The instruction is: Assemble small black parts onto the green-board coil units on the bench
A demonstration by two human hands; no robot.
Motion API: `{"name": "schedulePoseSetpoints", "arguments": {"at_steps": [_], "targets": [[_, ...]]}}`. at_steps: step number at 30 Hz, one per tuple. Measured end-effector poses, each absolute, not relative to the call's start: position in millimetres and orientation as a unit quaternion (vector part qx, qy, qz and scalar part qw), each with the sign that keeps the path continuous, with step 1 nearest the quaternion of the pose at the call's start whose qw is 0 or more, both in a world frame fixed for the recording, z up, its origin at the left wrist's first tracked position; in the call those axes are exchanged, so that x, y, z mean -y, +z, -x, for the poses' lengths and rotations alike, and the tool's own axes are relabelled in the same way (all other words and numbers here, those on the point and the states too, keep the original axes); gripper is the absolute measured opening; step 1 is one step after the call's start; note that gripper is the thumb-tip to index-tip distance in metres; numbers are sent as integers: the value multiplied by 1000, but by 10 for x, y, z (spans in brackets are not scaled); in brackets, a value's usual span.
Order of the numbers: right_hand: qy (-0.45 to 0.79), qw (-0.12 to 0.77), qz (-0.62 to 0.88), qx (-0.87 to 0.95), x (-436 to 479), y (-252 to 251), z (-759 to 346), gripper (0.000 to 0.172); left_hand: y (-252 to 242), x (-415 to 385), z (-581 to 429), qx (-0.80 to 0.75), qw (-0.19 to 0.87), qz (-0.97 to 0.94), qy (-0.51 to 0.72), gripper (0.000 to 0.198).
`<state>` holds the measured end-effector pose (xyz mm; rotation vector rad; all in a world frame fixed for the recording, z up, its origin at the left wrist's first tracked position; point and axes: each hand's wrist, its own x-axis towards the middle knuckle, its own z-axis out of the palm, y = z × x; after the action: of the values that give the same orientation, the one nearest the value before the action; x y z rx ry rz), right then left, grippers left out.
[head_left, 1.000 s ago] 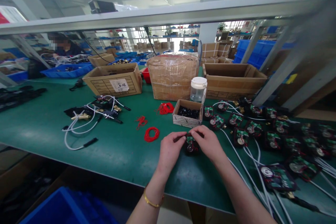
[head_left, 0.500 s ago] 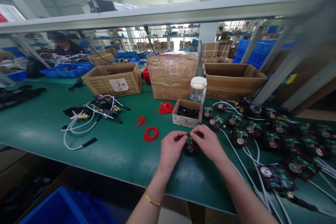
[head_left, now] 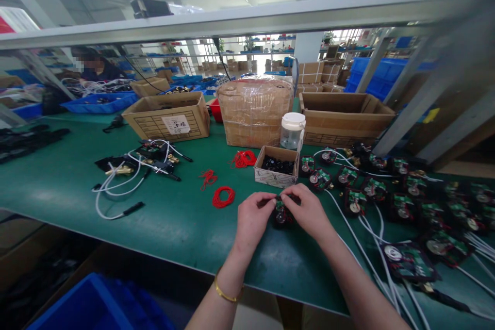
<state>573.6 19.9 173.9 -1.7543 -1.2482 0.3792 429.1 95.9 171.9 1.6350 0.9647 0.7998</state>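
Both hands meet at a small black housing with a green circuit board (head_left: pixel 281 215) on the green table, just in front of a small carton of black parts (head_left: pixel 276 171). My left hand (head_left: pixel 253 215) pinches at the board's upper left edge, thumb and forefinger together. From the other side my right hand (head_left: pixel 305 210) pinches at the same upper edge, its fingertips nearly touching the left ones. Whatever tiny piece lies between the fingertips is hidden. To the left lie a coil of red wire (head_left: pixel 223 197) and two further red wire bundles (head_left: pixel 244 159).
Rows of similar housings with boards (head_left: pixel 402 206) and white cables cover the right side. Black parts with white cables (head_left: pixel 154 160) lie at left. Behind stand a wrapped carton (head_left: pixel 255 113), a clear jar with white lid (head_left: pixel 293 131) and open boxes (head_left: pixel 168 121). A person (head_left: pixel 96 67) sits far left.
Both hands stay at the same spot on the circuit board with almost no movement. The view has shifted very slightly.
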Motion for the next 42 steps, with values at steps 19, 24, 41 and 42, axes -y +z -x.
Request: {"name": "schedulePoseSetpoints", "arguments": {"at_steps": [19, 24, 41, 42], "targets": [[188, 461, 716, 489, -193, 1744, -5752, 20, 1725, -967, -4321, -407, 488, -700, 326, 8], [208, 480, 712, 469, -165, 1714, -5797, 27, 1722, -974, -4306, -404, 492, -701, 320, 10], [215, 491, 712, 453, -108, 1674, -5810, 26, 1713, -982, -4297, -402, 487, -706, 321, 9], [230, 497, 706, 448, -87, 1671, -5827, 27, 1716, -980, -4296, -402, 487, -706, 321, 10]]}}
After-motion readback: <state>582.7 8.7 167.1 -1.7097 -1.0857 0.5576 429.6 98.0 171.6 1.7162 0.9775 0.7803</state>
